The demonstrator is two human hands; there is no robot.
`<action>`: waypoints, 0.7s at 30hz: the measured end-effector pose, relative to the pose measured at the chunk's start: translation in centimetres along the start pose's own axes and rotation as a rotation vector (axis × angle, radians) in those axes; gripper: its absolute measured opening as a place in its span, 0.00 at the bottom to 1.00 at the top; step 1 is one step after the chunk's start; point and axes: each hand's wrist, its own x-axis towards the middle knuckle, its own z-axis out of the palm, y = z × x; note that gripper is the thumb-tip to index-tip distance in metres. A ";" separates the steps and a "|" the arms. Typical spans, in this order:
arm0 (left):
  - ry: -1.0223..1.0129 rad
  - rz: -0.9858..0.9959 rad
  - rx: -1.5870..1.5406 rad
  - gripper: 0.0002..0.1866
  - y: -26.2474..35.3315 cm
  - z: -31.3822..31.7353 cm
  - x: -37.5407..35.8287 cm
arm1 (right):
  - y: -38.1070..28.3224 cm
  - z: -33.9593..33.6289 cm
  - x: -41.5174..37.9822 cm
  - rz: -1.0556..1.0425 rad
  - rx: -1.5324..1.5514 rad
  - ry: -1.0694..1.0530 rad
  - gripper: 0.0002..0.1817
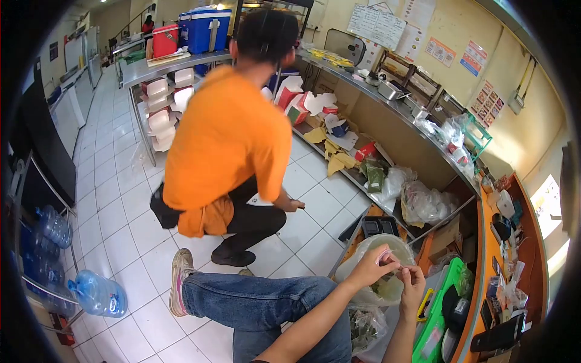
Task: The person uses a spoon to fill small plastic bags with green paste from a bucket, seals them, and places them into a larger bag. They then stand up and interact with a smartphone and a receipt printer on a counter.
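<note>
My left hand is closed with its fingers curled round a small pinkish item, too small to name. Beside it, my right hand pinches at the same spot, its fingertips close to the left ones; what they grip, if anything, cannot be made out. Both hands are over a tub lined with a pale plastic bag, which has pale green scraps in it. Nearer to me, a clear plastic bag of dark green leaves lies beside my jeans-clad leg.
A person in an orange shirt squats ahead on the tiled floor. Blue water bottles stand at left. To the right are a green board and an orange shelf with clutter. Torn cardboard fills the lower steel shelf.
</note>
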 end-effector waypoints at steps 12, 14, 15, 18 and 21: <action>0.068 0.128 0.166 0.13 -0.7 0.0 0.2 | 2.6 -1.6 1.0 -0.198 -0.224 -0.033 0.07; -0.035 0.074 0.158 0.15 -0.4 0.0 0.1 | 3.7 -2.2 1.3 -0.233 -0.234 -0.038 0.08; -0.012 0.088 0.171 0.15 -0.6 0.1 0.1 | 4.2 -2.4 1.4 -0.214 -0.178 -0.026 0.08; -0.004 0.074 0.067 0.14 -1.8 0.2 0.2 | 4.0 -3.1 0.9 -0.094 -0.192 -0.064 0.14; -0.042 0.143 0.066 0.15 -2.7 0.4 0.5 | 1.0 -2.1 -0.2 0.092 -0.363 -0.075 0.26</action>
